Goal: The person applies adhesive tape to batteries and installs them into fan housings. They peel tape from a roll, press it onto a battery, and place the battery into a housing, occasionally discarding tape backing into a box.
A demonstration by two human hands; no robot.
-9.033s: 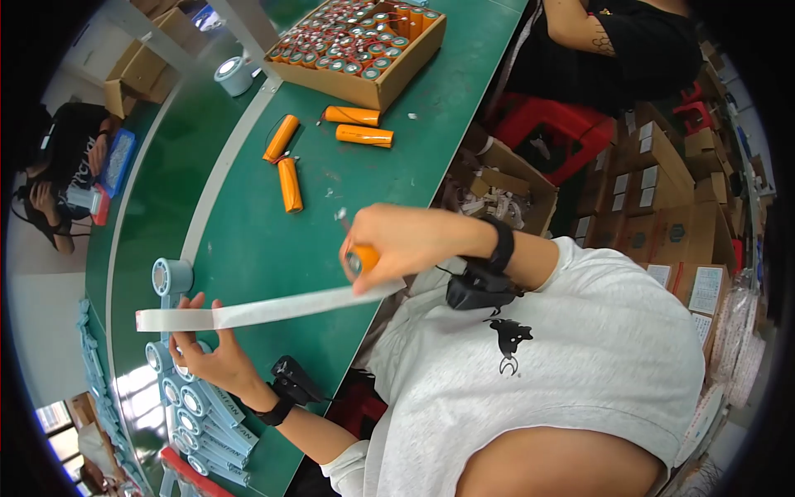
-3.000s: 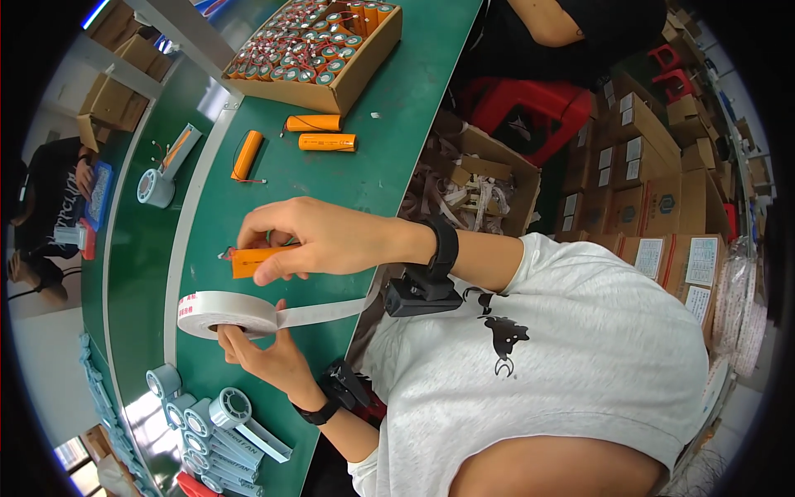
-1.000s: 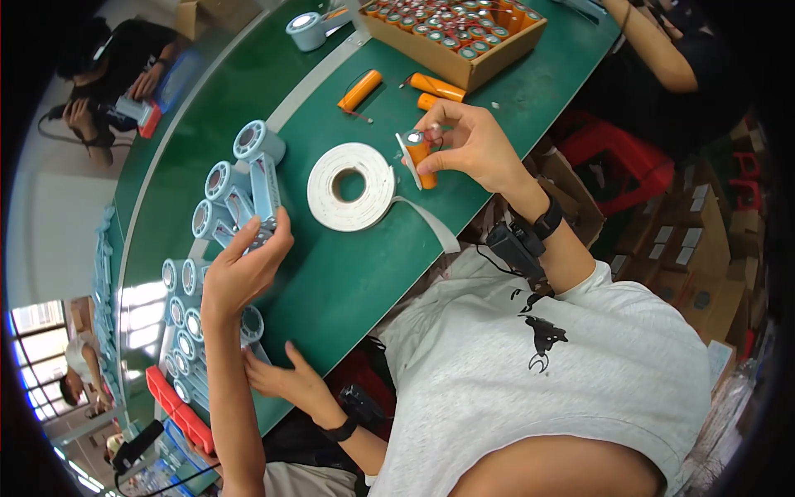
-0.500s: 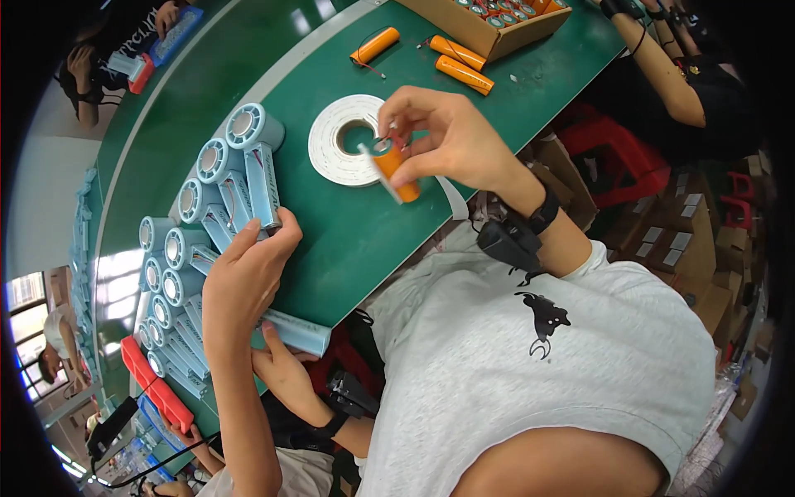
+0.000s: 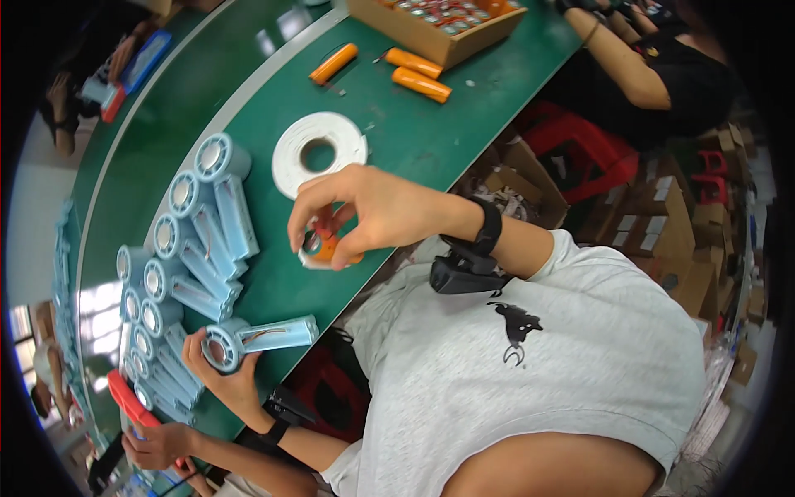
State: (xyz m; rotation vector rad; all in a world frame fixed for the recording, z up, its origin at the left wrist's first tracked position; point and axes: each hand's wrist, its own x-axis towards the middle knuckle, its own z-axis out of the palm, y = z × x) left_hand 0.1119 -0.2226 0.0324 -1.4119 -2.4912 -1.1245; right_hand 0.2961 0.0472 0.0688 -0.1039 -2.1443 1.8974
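My left hand (image 5: 232, 383) has its fingers around the round head of a light blue fan shell (image 5: 277, 334), at the table's near edge. The shell's open handle points right, with thin wires inside. My right hand (image 5: 356, 211) pinches an orange cylindrical battery (image 5: 326, 248) in the air above the table. A white strip lies along the battery, and red wire shows at its top; the fingers partly hide it. Behind the right hand lies a white tape roll (image 5: 286, 157). More light blue fan shells (image 5: 236, 211) stand in rows on the left.
Loose orange batteries (image 5: 421, 84) lie at the back of the green table (image 5: 248, 286), beside a cardboard box (image 5: 406, 37) of batteries. At lower left, a co-worker's hand (image 5: 157, 446) is by a red bar-shaped thing (image 5: 128, 398). A red stool (image 5: 580, 145) stands beyond the table edge.
My right hand has brought the battery left and nearer me. My left hand now grasps the fan shell's head, and its handle has come into view. The co-worker's hand has withdrawn from the fan shells.
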